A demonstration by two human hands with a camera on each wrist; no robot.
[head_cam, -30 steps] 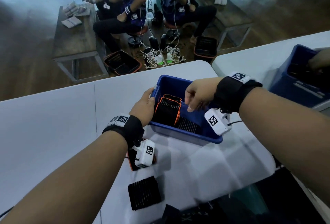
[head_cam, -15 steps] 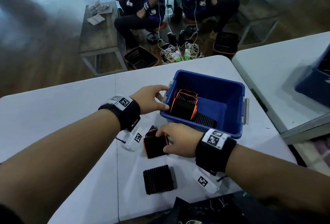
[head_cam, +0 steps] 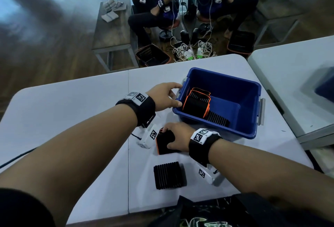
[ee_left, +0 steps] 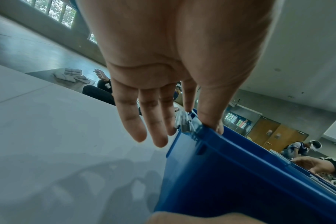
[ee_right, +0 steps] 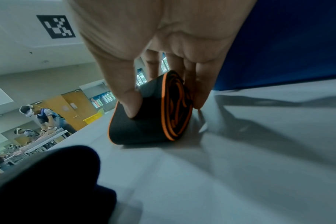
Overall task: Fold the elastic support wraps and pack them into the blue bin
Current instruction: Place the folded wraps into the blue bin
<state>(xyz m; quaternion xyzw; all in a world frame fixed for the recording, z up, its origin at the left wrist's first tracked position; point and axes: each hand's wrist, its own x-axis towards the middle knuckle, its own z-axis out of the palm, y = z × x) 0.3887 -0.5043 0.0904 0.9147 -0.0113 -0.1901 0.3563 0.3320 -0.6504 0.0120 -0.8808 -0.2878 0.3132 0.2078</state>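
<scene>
Wrap in hand: a folded black wrap with orange edging (ee_right: pixel 153 115) lies on the white table (head_cam: pixel 90 103), just beside the near wall of the blue bin (head_cam: pixel 251 107); it is pinched between thumb and fingers of the right hand (head_cam: pixel 178 139).
Right hand: clamped on that wrap from above, thumb on one face, fingers on the far edge; the folds are seen stacked at the open end in the right wrist view.
Left hand: the left hand (head_cam: pixel 163 96) is set on the bin's left rim by the grey latch (ee_left: pixel 184 122), thumb over the edge, the other fingers straight and loose outside the wall.
Already packed: two orange-edged wraps (head_cam: pixel 197 103) stand against the bin's left wall, with a ribbed black piece (head_cam: pixel 217 119) flat on the bin floor beside them.
Left on table: a ribbed black wrap (head_cam: pixel 169 175) lies flat nearer the body, apart from both hands.
Risk, unfolding: the layers are held only by the pinch; if the grip is loosened during a lift, the elastic is judged likely to spring open.
Risk, rim: the wrap sits low against the bin wall, so too shallow a lift could catch it on the rim.
Risk, bin: a knock could shift the bin if the left hand's hold is light.
Risk, standing wraps: they could be toppled by a careless drop.
</scene>
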